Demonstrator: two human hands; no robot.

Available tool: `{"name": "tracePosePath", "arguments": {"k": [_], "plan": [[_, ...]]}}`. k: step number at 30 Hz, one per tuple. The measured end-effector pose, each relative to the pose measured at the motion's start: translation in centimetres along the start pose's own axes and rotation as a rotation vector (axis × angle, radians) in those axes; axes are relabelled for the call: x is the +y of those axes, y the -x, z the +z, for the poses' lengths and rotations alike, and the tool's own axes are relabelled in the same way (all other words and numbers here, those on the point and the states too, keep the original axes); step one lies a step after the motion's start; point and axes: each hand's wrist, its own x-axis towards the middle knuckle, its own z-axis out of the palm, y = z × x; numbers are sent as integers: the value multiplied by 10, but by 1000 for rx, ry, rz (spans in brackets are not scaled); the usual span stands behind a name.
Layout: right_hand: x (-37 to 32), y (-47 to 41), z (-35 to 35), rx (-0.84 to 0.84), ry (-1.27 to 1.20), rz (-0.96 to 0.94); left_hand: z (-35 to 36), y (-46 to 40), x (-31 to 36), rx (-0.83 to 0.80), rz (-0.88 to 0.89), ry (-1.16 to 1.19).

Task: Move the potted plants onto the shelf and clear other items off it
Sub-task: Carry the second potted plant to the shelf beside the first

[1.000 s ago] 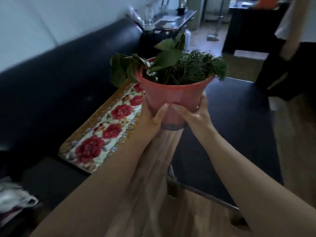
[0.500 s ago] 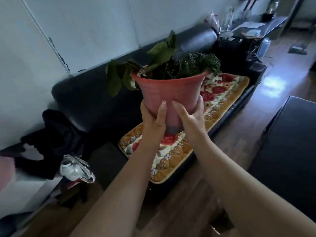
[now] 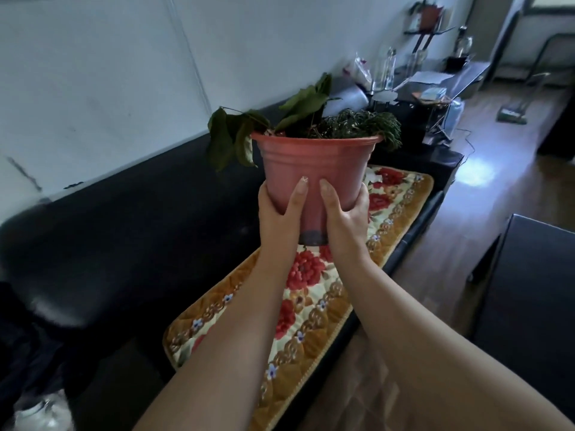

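Dim room — daylight glare patch on floor (image 3: 476,172) far right; wide-angle bending at edges, corners blurred.

Open wood floor (image 3: 485,194) runs between the black sofa (image 3: 130,244) and dark table (image 3: 529,290); cluttered desk (image 3: 435,88) beyond.

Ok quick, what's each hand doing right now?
Left hand: holding the reddish-brown plastic plant pot, fingers curled round its left side.
Right hand: holding the same pot, fingers curled round its right side.
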Motion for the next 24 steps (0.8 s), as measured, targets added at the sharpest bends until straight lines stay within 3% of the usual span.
{"name": "tracePosePath", "arguments": {"k": [11, 24], "plan": [[-29, -217, -62, 164, 34, -97, 177, -157, -17, -164, 26, 40], [-105, -541, -172, 322, 60, -268, 469, -379, -22, -417, 102, 133]]}}
